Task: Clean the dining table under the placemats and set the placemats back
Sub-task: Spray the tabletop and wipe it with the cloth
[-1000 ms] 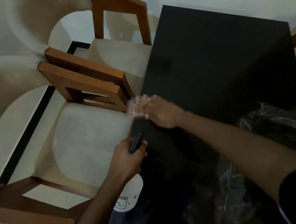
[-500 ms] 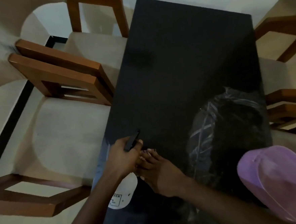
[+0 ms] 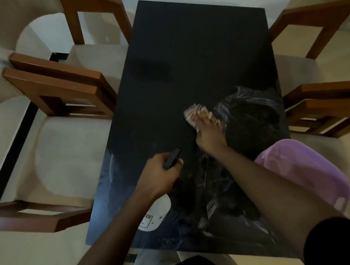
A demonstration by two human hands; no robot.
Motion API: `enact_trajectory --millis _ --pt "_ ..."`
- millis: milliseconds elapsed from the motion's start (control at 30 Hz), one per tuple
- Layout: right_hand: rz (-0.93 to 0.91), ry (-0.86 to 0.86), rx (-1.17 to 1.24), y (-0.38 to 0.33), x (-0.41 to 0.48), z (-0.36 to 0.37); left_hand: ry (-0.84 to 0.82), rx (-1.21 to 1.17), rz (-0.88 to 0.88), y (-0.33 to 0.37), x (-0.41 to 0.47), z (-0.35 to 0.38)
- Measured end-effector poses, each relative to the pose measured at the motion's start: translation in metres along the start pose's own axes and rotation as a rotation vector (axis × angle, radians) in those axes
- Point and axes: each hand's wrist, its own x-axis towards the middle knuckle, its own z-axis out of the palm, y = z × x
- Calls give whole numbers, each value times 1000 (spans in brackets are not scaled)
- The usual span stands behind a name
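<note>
Dining table [image 3: 195, 54]: black, rectangular, glossy top, running away from the viewer; taken as the landmark for all entries below. No placemat can be made out on its top.

Left of the table: two wooden chairs [image 3: 59, 88] with cream upholstered seats, pushed up beside its left edge, one beyond the other. The arm of a third wooden chair shows at the table's near-left corner.

Over the table's near-left area: left hand [image 3: 162, 174], fingers curled closed around the black trigger head of a spray bottle [image 3: 155, 216]. The bottle's white body with a printed label hangs below the wrist, above the table's near-left edge.

On the table's centre-right: right hand [image 3: 208, 134], palm down, fingers spread flat and pressing on a pale pinkish cloth [image 3: 192, 114]. The cloth is blurred; it lies on the tabletop, mostly under the fingertips. Pale smeared streaks mark the surface around this hand and along the near half of the table.

Over the table's near-right corner: a lilac rounded item [image 3: 309, 174], partly covered by the right forearm; what it is cannot be told.

Right of the table: two more wooden chairs [image 3: 321, 109] with cream seats, set beside its right edge.
</note>
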Motion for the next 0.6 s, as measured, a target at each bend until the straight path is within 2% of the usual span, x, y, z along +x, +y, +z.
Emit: enact_trajectory --millis 100,233,300,367,433,600 --pt "-142 -52 -15 -1 -87 41 -10 -4 -4 -4 -13 8" --pt "-477 -84 -33 5 -226 93 8 1 -33 -18 -33 20" --pt "-598 -114 -103 20 -256 98 13 12 -51 -24 -44 25" --pt "-661 -161 -187 34 -244 87 1 2 -58 -30 -54 29" --pt "-635 -150 -163 37 -218 68 -14 -13 -61 -35 -64 33" --pt "-259 -63 -40 29 -127 27 -34 -3 -98 -42 -85 44"
